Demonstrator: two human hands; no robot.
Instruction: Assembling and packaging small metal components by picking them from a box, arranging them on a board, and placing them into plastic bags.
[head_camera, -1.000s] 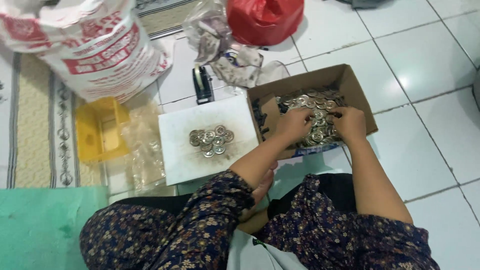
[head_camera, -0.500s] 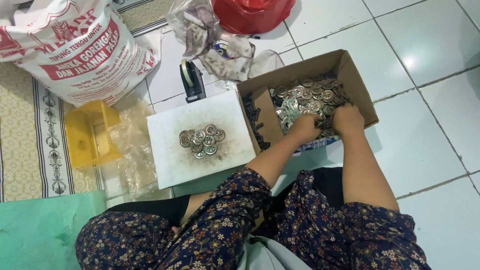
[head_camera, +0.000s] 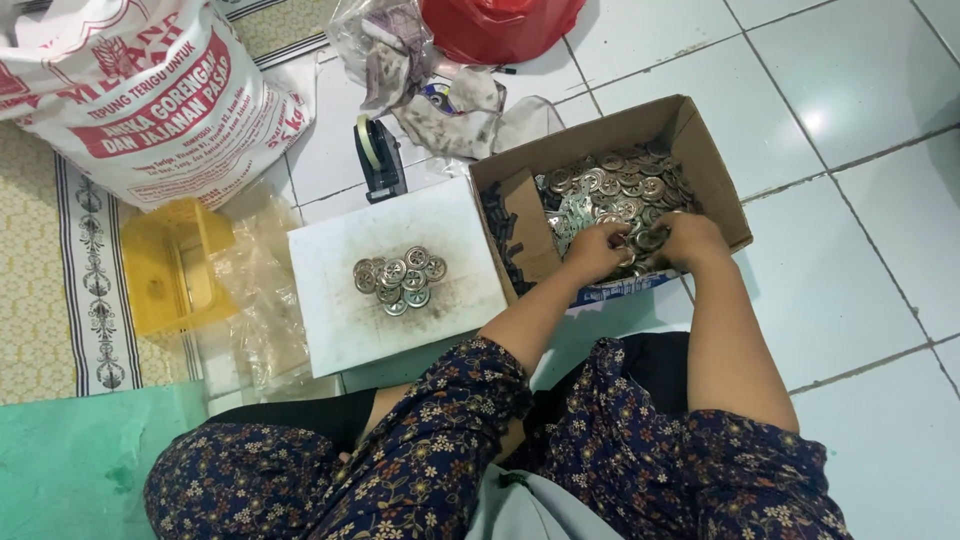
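An open cardboard box (head_camera: 700, 130) on the tiled floor holds several round silver metal discs (head_camera: 610, 185) and small dark parts along its left side. Both my hands are inside it at its near edge. My left hand (head_camera: 598, 250) is curled around discs from the pile. My right hand (head_camera: 690, 240) sits close beside it, fingers closed on more discs. Left of the box lies a white board (head_camera: 330, 310) with a small cluster of the same discs (head_camera: 400, 280) on it.
A yellow plastic container (head_camera: 175, 265) and a clear plastic bag (head_camera: 265, 290) lie left of the board. Behind are a black tape dispenser (head_camera: 378, 160), a large printed white sack (head_camera: 130, 90), crumpled plastic (head_camera: 440, 90) and a red bag (head_camera: 500, 25). A green mat (head_camera: 70, 460) lies at lower left.
Both hands have stayed in the box, working among the discs at its near side. The view has shifted a little, and the pile on the white board looks the same.
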